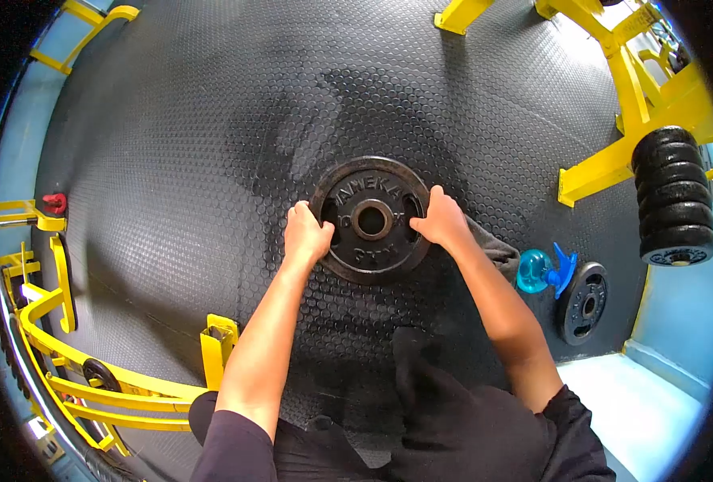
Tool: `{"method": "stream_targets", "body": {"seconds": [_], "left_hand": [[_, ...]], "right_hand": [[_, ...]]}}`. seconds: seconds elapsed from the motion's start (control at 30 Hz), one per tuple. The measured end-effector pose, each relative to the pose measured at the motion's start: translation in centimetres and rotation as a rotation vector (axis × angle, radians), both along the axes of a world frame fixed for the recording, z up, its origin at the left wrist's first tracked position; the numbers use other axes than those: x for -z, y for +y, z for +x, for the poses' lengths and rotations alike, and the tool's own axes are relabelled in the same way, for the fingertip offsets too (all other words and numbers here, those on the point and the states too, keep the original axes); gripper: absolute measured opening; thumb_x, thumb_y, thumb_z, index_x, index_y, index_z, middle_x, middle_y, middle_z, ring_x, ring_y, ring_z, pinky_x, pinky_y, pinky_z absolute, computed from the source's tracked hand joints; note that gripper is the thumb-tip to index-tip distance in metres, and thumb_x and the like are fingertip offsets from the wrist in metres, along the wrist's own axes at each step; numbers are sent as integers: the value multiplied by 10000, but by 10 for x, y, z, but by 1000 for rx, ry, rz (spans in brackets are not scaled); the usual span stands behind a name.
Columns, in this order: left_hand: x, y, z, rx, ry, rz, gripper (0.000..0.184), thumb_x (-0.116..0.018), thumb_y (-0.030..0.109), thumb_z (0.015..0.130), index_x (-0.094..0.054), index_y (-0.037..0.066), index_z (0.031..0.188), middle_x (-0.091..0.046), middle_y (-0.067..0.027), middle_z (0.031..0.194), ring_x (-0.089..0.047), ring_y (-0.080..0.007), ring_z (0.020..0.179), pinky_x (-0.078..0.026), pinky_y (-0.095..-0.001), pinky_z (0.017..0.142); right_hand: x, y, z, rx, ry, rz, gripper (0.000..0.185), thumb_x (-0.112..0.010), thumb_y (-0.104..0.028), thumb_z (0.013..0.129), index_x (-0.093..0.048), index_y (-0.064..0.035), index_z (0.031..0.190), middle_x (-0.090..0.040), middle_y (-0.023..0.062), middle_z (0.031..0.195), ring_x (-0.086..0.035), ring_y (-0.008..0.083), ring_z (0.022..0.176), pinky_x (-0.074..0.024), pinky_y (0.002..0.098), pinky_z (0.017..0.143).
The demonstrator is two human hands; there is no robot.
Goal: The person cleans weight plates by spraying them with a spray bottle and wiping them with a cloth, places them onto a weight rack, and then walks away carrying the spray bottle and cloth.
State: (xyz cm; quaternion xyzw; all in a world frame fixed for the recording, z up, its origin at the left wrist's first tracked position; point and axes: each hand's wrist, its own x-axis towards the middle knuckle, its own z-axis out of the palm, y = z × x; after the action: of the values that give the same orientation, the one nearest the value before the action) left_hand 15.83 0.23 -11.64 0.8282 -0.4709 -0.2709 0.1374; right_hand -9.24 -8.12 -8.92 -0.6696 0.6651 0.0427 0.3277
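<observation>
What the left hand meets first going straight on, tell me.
The left hand, gripping the weight plate, looks free to go on over the floor mat; its height above that is unclear.

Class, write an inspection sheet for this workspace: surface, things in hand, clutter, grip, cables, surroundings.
Surface: black studded floor, with darker, damp-looking patches.
Things in hand: round weight plate, raised lettering, central hole.
Clutter: grey cloth by the right forearm; spray bottle beside a second plate.
Grip: left hand and right hand hold opposite sides of the weight plate.
Cables: nothing seen.
Surroundings: yellow frames, stacked plates, blue wall.
</observation>
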Motion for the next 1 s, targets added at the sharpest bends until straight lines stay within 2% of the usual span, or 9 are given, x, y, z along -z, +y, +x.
{"method": "stream_targets", "body": {"seconds": [0.1, 0.23, 0.4, 0.47, 0.57, 0.63, 0.73, 0.93, 1.0], "left_hand": [[-4, 7, -1, -3, 59, 85, 604, -690, 194, 754, -433, -80, 1226, -512, -278, 1220, -521, -403, 1153, -433, -438, 996], [-9, 59, -19, -128, 132, 13, 527, -686, 160, 748, -440, -71, 1152, -513, -275, 1158, -512, -425, 1119, -422, -440, 976], [-51, 128, -30, -189, 261, 79, 464, -670, 95, 766, -474, -28, 1168, -546, -225, 1122, -546, -374, 1083, -437, -415, 930], [-84, 144, -29, -167, 266, 73, 455, -667, 77, 768, -478, -22, 1170, -549, -214, 1114, -552, -367, 1071, -439, -411, 926], [-164, 167, -26, -125, 273, 123, 432, -666, 82, 758, -526, 9, 1160, -540, -169, 1075, -580, -360, 992, -472, -411, 857], [-209, 180, -18, -67, 234, 148, 431, -665, 84, 755, -529, 11, 1157, -538, -174, 1073, -579, -372, 983, -474, -414, 855], [-304, 179, -4, -22, 234, 286, 428, -667, 78, 737, -526, 6, 1135, -533, -189, 1074, -571, -398, 978, -475, -424, 855], [-607, 135, 13, -69, 182, 155, 411, -730, 54, 684, -532, 31, 1044, -549, -176, 1057, -565, -397, 938, -488, -437, 772], [-672, 113, 20, -49, 178, -87, 381, -719, 42, 688, -538, 33, 1023, -559, -163, 1001, -573, -369, 902, -483, -414, 754]], "right_hand": [[0, -1, 0, -56, 13, 86, 498, -760, -242, 747, -467, -6, 1074, -614, 227, 1059, -597, 413, 1037, -494, 476, 863], [-7, 37, -8, -39, -108, -88, 488, -781, -205, 722, -433, -36, 1019, -589, 206, 965, -586, 432, 989, -470, 495, 804], [-75, 111, -18, 160, -118, 60, 512, -795, -155, 674, -415, -47, 1000, -576, 198, 926, -596, 422, 913, -460, 476, 764], [-98, 148, -25, 234, -179, 55, 528, -799, -138, 646, -496, -38, 1067, -594, 181, 928, -614, 387, 905, -477, 460, 780], [-137, 181, -26, 246, -242, 7, 457, -786, -156, 644, -569, -12, 1019, -596, 187, 930, -613, 388, 903, -480, 456, 781], [-187, 177, -22, 129, -127, 211, 387, -772, -191, 649, -612, -4, 947, -594, 191, 918, -606, 394, 898, -480, 445, 779], [-270, 168, -15, 74, -248, 143, 279, -729, -138, 617, -561, -1, 792, -559, 186, 807, -567, 396, 780, -455, 442, 678], [-557, 95, 11, 13, -303, 145, 335, -774, -158, 595, -559, -36, 821, -542, 164, 832, -579, 389, 796, -475, 446, 681], [-637, 82, 21, 21, -377, -37, 340, -756, -117, 600, -535, -22, 840, -526, 150, 823, -574, 379, 771, -473, 428, 674]]}}
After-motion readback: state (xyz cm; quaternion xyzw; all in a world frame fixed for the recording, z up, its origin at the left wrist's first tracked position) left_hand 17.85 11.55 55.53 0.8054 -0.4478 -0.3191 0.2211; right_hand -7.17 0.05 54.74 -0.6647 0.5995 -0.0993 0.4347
